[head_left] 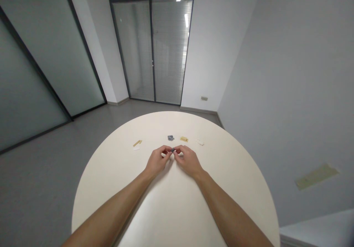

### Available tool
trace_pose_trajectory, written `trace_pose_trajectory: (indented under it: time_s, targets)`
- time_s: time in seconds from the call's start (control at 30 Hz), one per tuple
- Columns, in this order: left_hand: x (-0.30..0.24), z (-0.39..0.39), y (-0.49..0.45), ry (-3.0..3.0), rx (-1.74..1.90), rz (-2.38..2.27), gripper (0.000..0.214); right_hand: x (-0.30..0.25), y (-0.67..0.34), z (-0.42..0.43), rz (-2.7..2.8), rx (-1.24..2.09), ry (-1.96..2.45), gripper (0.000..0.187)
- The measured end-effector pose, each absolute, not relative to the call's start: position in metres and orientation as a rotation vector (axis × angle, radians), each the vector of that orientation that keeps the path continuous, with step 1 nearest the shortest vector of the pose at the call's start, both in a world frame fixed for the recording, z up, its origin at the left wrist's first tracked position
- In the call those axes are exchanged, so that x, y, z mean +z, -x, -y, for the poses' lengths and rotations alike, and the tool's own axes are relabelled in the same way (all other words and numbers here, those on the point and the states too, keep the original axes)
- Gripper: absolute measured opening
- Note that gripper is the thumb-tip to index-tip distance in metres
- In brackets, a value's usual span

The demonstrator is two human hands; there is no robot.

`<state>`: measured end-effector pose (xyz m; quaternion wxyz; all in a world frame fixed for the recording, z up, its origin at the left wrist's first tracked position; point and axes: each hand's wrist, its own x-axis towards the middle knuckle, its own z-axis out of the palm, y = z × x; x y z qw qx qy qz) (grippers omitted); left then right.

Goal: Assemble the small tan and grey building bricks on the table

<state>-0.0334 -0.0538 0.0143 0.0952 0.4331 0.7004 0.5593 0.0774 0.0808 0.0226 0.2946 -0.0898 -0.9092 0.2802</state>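
Pale walls and a glazed double door with blinds point(152, 48) close off the far side of the room, and a round cream table point(110, 180) fills the lower part of the view. Near the table's middle, a small dark grey piece point(172, 150) is held between the two hands, a little above the surface; it is too small for its shape to be made out. The left hand point(157, 161) and the right hand point(188, 161) are together, their fingertips closing on the piece from either side. Gripped this way, it seems held for close, fine handling rather than for carrying, and it stays in sight between the hands.

Just ahead of the fingertips lies a small heap of grey pieces point(170, 138), matching the held piece in colour, which may be why it sits nearest. To its right are a flat tan piece point(184, 139) and then some pale scraps point(200, 142). Off to the left lie tan strips point(137, 142), with a white scrap point(136, 148) just below them. These groups form a loose row, set apart from one another, seemingly so that each kind stays separate and within reach. Both forearms point(110, 206) stretch in across the table's near half.
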Motion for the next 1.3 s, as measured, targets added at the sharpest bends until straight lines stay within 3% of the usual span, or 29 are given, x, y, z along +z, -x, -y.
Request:
trace_pose_trajectory:
  time_s: [1.3]
  targets:
    - [0.0116,0.0514,0.0353,-1.23,1.686,-2.03,0.032,0.0263,-0.0777,-0.0793,2.399,0.786,0.219,0.015]
